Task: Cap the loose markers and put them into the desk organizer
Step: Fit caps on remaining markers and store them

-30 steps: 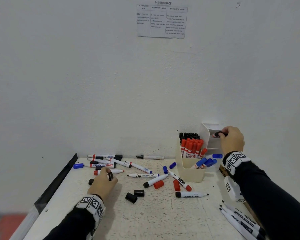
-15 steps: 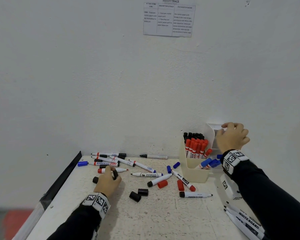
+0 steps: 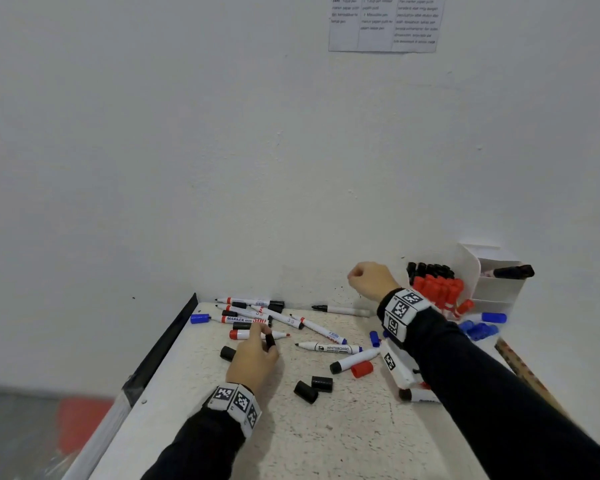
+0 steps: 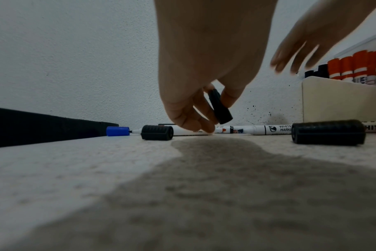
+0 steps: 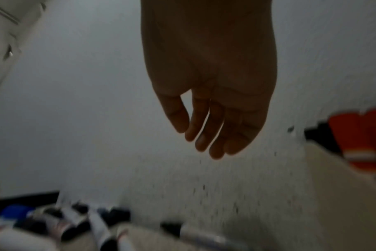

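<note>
My left hand [image 3: 253, 355] pinches a black cap [image 3: 270, 339] [image 4: 220, 107] between thumb and fingers. Its lower fingertips [image 4: 204, 128] reach down to a white marker with a red end [image 3: 243, 335] on the table. My right hand [image 3: 368, 278] [image 5: 204, 132] hangs empty with relaxed fingers above the table, left of the cream organizer [image 4: 333, 101]. Red-capped markers [image 3: 437, 289] stand in the organizer, and a black-capped marker [image 3: 510, 271] lies in its white rear compartment [image 3: 496, 289]. Several loose markers, such as an uncapped black one [image 3: 340, 309], lie near the wall.
Two black caps [image 3: 312, 388], a red cap [image 3: 362, 369] and a blue cap [image 3: 200, 318] lie on the speckled table [image 3: 326, 438]. A black strip [image 3: 167, 344] runs along the table's left edge. The wall stands close behind. My right forearm hides part of the organizer.
My right hand let go of the black-capped marker in the rear compartment and moved left, away from the organizer. My left hand stayed by the marker pile with the black cap.
</note>
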Action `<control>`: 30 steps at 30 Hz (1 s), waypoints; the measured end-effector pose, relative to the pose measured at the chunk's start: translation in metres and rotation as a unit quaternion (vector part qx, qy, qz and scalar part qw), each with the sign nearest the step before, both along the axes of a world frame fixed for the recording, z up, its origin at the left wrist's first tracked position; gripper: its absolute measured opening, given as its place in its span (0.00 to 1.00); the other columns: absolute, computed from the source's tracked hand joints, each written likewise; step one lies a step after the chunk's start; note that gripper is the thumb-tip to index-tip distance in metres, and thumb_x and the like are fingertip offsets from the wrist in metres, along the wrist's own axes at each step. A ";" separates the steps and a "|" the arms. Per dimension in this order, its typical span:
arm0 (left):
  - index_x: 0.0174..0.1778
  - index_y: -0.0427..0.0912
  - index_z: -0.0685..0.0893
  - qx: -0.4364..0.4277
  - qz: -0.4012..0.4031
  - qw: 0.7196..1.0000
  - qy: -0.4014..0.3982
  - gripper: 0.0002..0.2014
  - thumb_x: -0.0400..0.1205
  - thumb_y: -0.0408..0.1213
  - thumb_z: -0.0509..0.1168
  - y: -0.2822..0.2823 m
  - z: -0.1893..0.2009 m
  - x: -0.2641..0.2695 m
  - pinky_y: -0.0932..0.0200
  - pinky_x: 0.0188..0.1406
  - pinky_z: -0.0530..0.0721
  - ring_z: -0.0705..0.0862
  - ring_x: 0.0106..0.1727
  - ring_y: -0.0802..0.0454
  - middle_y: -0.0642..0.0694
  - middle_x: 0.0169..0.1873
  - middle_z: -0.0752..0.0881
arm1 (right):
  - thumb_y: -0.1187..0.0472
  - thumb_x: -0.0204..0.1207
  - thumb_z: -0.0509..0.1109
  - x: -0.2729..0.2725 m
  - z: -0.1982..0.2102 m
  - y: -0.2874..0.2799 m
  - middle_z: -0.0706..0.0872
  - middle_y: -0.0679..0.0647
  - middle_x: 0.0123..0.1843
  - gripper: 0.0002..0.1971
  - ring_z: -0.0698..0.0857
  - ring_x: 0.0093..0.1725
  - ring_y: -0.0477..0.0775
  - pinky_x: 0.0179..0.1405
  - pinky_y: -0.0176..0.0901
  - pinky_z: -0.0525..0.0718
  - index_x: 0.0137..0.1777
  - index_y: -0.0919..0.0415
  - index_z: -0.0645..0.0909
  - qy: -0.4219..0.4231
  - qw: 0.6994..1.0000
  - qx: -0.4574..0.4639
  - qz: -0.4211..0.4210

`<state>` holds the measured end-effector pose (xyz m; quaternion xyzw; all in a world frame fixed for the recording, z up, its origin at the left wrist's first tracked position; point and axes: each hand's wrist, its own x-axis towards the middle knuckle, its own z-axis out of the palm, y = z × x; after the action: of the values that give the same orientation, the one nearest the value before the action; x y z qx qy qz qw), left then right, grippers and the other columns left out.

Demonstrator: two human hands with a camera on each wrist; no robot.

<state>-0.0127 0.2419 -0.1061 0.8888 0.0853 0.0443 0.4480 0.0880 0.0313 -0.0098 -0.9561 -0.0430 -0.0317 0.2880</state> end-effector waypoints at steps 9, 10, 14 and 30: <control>0.55 0.49 0.71 -0.030 0.037 0.999 -0.011 0.10 0.82 0.32 0.61 0.002 -0.006 0.002 0.53 0.49 0.87 0.86 0.44 0.53 0.48 0.43 0.85 | 0.65 0.82 0.57 0.021 -0.062 0.022 0.70 0.62 0.77 0.25 0.72 0.74 0.61 0.69 0.44 0.71 0.79 0.63 0.62 0.166 0.975 -0.149 0.006; 0.55 0.49 0.72 -0.035 0.038 0.999 -0.012 0.10 0.82 0.32 0.61 0.002 -0.006 0.002 0.52 0.50 0.87 0.86 0.45 0.53 0.48 0.43 0.85 | 0.66 0.81 0.57 0.023 -0.066 0.022 0.71 0.62 0.76 0.25 0.73 0.73 0.61 0.67 0.44 0.72 0.78 0.63 0.62 0.168 0.974 -0.153 0.002; 0.56 0.47 0.72 -0.051 0.034 0.998 -0.015 0.10 0.82 0.31 0.61 0.002 -0.006 0.004 0.56 0.50 0.86 0.85 0.46 0.52 0.47 0.44 0.85 | 0.66 0.80 0.56 0.026 -0.074 0.021 0.77 0.61 0.69 0.20 0.78 0.66 0.61 0.56 0.45 0.76 0.72 0.62 0.68 0.161 0.967 -0.199 -0.018; 0.53 0.46 0.71 -0.060 0.040 0.997 -0.033 0.13 0.80 0.28 0.65 0.005 -0.007 0.007 0.64 0.50 0.83 0.85 0.47 0.53 0.44 0.50 0.84 | 0.64 0.80 0.60 0.025 -0.089 0.025 0.81 0.50 0.62 0.14 0.73 0.64 0.55 0.66 0.52 0.64 0.63 0.50 0.75 0.110 0.950 -0.290 -0.022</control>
<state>-0.0061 0.2468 -0.1127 0.8541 0.1086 0.0862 0.5013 0.1126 0.0562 -0.0985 -0.9967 0.0029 0.0810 0.0000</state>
